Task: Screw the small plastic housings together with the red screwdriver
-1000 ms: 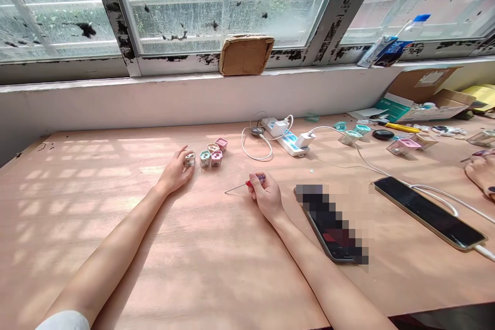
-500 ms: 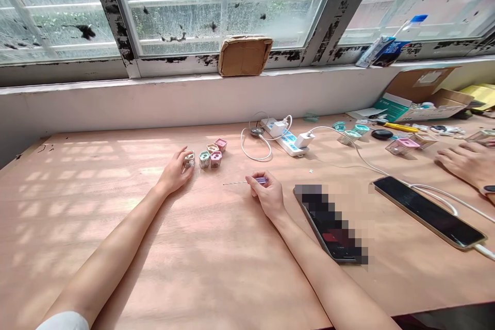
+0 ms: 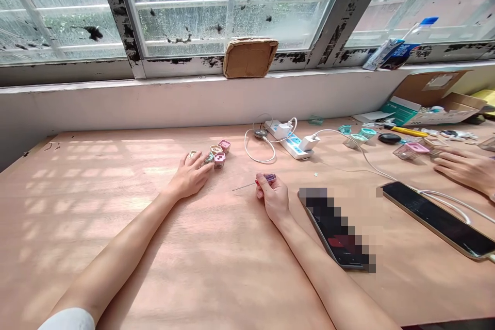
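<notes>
While your right hand keeps its closed grip on the screwdriver, your left hand has shifted. Half a second ago it stood at the end box, left of the group; it now reaches across that box to the green box, fingers moderately spread. Whether the fingers close on either box cannot be told, as the hand hides much of both. Consequence for the work: the end box is no longer singled out by your grip.

The yellow box, front pink box and rear pink box sit together just beyond your fingertips, on the table. The screwdriver's shaft, level half a second ago, now slopes down to the left; its tip is apart from every box. The phone lies to the right of your right hand.
</notes>
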`<state>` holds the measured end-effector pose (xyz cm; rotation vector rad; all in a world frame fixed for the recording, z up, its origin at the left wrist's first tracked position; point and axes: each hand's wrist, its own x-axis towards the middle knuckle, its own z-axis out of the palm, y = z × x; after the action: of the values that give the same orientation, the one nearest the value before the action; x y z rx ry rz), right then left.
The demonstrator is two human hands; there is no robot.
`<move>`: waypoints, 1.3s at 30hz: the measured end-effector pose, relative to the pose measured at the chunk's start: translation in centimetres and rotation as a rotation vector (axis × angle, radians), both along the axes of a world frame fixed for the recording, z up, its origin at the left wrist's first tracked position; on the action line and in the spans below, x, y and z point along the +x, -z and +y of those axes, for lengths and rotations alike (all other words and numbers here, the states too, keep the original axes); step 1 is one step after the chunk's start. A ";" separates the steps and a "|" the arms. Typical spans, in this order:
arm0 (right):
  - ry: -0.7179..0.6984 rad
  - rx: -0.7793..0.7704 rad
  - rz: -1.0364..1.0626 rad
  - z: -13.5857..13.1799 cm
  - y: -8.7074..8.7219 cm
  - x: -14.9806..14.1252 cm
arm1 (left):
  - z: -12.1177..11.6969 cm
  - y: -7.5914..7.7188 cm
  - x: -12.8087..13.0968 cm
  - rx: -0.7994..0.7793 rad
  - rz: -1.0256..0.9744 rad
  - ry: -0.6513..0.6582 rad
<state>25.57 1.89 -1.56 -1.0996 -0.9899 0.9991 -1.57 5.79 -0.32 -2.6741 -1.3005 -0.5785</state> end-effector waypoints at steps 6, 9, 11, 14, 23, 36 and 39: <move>-0.014 0.012 -0.023 0.0 0.0 0.0 | 0.3 0.2 -0.6 0.046 0.014 -0.089; -0.014 0.018 -0.028 0.0 0.1 0.1 | 0.4 0.2 -0.9 0.051 0.007 -0.128; -0.015 0.021 -0.038 -0.1 0.1 0.1 | 0.4 0.3 -1.0 0.055 -0.027 -0.129; -0.009 0.027 -0.040 -0.1 0.2 0.2 | 0.7 0.4 -1.6 0.079 -0.182 -0.121; 0.027 0.033 0.026 0.1 0.4 0.4 | 2.6 1.0 -4.2 -0.024 -0.891 -0.274; -0.037 -0.020 -0.232 0.7 1.1 1.1 | 4.1 1.6 -6.0 -0.259 -1.473 -0.363; -0.009 -0.003 -0.369 1.0 1.2 1.1 | 4.4 1.8 -6.4 -0.273 -1.497 -0.353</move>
<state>26.69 2.85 -2.72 -1.3113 -1.2893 0.8188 -7.97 10.24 -2.15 -1.7575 -2.0387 -2.6945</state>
